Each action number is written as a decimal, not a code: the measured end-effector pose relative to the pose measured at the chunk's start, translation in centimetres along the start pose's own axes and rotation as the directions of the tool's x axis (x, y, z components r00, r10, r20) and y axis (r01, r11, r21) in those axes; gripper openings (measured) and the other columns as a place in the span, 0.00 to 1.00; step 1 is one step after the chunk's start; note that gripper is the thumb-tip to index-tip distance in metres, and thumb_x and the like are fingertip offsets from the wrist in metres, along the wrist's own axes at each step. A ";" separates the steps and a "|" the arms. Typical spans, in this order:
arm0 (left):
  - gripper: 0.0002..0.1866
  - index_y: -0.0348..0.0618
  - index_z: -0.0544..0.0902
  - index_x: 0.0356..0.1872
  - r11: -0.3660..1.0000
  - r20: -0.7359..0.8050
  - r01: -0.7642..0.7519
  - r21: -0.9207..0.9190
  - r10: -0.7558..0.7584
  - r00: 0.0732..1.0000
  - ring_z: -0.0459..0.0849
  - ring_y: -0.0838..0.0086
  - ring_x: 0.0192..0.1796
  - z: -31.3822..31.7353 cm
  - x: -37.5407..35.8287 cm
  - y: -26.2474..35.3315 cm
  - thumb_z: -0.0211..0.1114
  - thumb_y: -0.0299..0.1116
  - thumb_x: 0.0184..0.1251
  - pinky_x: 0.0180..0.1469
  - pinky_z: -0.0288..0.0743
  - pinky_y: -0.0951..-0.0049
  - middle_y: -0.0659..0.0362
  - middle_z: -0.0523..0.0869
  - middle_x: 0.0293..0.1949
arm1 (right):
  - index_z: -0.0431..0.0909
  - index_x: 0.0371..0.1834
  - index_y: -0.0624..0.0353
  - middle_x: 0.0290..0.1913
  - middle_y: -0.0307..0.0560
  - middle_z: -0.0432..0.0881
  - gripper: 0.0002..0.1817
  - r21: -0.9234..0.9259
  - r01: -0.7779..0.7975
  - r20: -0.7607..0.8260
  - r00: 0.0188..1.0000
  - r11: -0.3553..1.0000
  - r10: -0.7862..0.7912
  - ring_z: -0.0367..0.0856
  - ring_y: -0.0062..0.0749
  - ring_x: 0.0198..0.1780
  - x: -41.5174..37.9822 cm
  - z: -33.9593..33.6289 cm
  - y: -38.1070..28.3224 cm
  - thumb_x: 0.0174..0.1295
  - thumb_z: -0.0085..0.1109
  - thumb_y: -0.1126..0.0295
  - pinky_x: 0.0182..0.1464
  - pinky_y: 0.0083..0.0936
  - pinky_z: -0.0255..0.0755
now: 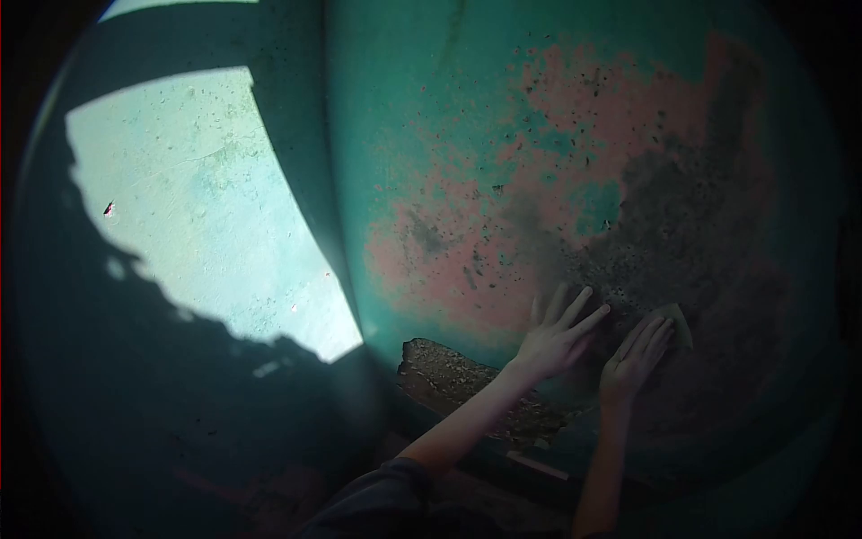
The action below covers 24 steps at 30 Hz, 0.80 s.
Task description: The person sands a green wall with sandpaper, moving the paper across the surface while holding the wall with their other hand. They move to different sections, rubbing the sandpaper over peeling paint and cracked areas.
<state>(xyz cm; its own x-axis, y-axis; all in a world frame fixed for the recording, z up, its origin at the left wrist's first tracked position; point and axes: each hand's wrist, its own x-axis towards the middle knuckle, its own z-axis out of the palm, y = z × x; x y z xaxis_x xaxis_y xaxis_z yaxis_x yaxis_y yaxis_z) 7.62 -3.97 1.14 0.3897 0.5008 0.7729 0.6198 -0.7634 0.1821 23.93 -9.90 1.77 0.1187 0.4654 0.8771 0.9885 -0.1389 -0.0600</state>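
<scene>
A curved green painted panel [386, 135] fills the right side, worn to pink and dark grey patches. My left hand [558, 340] rests against its lower part with the fingers spread and nothing in them. To its right, my right hand [636, 357] presses a tan piece of sandpaper [682, 325] against the dark grey area. The fingers of that hand lie close together over the sheet, which shows past the fingertips. Much of the sandpaper is hidden under the hand.
Below my left hand, a jagged break [458, 377] in the green paint shows rough brown material. Bright sunlight falls on a pale green surface [206, 207] at the left, with shadow around it. Dark surroundings close in at the lower edge.
</scene>
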 end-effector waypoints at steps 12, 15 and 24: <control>0.33 0.71 0.63 0.79 0.999 -0.065 0.000 0.038 0.003 0.998 0.43 0.34 0.81 -4.1 2.3 -3.5 0.59 0.47 0.75 0.74 0.38 0.23 0.48 0.50 0.82 | 0.52 0.78 0.76 0.78 0.77 0.51 0.37 0.133 -0.017 -0.061 0.998 0.991 0.026 0.49 0.72 0.80 3.0 -1.2 -2.8 0.64 0.41 0.74 0.80 0.59 0.45; 0.33 0.72 0.63 0.79 1.000 -0.062 -0.005 0.018 0.006 0.998 0.41 0.33 0.81 -4.5 2.7 -4.3 0.59 0.48 0.75 0.73 0.37 0.22 0.49 0.47 0.83 | 0.52 0.78 0.75 0.78 0.76 0.52 0.37 0.018 0.007 -0.059 0.998 1.000 -0.006 0.49 0.73 0.80 -1.5 2.1 -3.5 0.65 0.41 0.73 0.80 0.58 0.46; 0.33 0.74 0.60 0.80 0.994 -0.069 -0.055 0.098 0.062 0.996 0.41 0.31 0.81 -3.7 4.2 -5.3 0.52 0.60 0.76 0.70 0.35 0.16 0.49 0.46 0.83 | 0.54 0.78 0.75 0.78 0.76 0.53 0.35 0.078 -0.036 0.077 0.997 0.996 0.030 0.51 0.72 0.79 -3.1 2.2 -5.6 0.66 0.42 0.72 0.79 0.58 0.48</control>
<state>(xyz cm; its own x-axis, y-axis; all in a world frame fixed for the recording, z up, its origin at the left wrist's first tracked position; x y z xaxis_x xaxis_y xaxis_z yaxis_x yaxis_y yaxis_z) 3.42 0.68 5.70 0.3793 0.4229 0.8230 0.6610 -0.7462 0.0788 18.26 -8.69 -1.66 0.1552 0.5269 0.8356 0.9879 -0.0866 -0.1288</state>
